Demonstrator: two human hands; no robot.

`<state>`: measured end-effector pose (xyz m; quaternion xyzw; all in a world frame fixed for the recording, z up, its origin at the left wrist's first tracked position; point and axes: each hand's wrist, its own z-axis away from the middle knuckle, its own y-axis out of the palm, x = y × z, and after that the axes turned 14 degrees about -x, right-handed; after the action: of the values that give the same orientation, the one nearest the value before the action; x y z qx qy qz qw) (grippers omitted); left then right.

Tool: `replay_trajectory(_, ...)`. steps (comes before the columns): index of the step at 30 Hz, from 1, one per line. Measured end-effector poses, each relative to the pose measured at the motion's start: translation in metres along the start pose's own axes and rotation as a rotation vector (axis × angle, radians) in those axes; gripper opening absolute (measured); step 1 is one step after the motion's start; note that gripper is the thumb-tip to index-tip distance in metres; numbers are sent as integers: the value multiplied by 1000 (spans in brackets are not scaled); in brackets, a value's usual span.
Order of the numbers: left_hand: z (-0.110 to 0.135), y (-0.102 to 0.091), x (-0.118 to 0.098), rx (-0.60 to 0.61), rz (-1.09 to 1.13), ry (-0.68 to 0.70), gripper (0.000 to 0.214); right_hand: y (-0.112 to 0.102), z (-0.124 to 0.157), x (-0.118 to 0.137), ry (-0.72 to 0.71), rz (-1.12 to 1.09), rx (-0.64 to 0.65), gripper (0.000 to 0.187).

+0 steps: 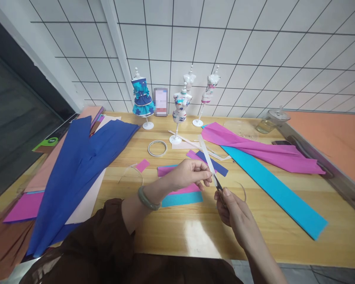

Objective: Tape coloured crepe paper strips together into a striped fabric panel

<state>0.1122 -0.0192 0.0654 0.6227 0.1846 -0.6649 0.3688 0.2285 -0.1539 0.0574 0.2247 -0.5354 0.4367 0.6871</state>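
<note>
My left hand (192, 174) pinches a narrow white strip (206, 153) near its lower end, above the wooden table. In my right hand (235, 209) is a pair of scissors (218, 183), its dark blades touching the strip close to my left fingertips. Whether the blades cut into it I cannot tell. Beneath my left hand lie pink and turquoise crepe paper pieces (182, 199), partly hidden by it. A dark blue paper strip (215, 163) lies just beyond the hands. A small pink paper piece (142, 165) rests farther left.
Small white mannequins (182, 104) stand at the back, beside one in a blue paper dress (142, 96) and a phone (161, 101). A tape roll (157, 148) lies mid-table. Blue crepe paper (77, 177) covers the left; pink (254, 148) and turquoise paper (278, 193) lie right, near a glass jar (272, 120).
</note>
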Motion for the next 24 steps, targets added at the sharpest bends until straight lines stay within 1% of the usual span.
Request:
replay_trajectory(4,-2,-1,4,-16,7,-23,22,0,-2,-3,27,-18,-8,45)
replay_trajectory(8,-5,-3,6,-41,18,-37,19,0,-3,-5,52,-58,25,45)
replay_trajectory(13,-6,-4,2,-111,38,-69,16,-3,-7,-11,99,-95,62,47)
replay_trajectory(16,-5,-5,0,-125,37,-82,17,-8,-10,-16,122,-110,41,47)
replay_trajectory(19,-4,-4,0,-118,12,-60,17,-14,-9,-16,121,-121,11,47)
replay_trajectory(24,-3,-3,-1,-103,-62,-10,17,-12,-2,-6,127,-88,98,45)
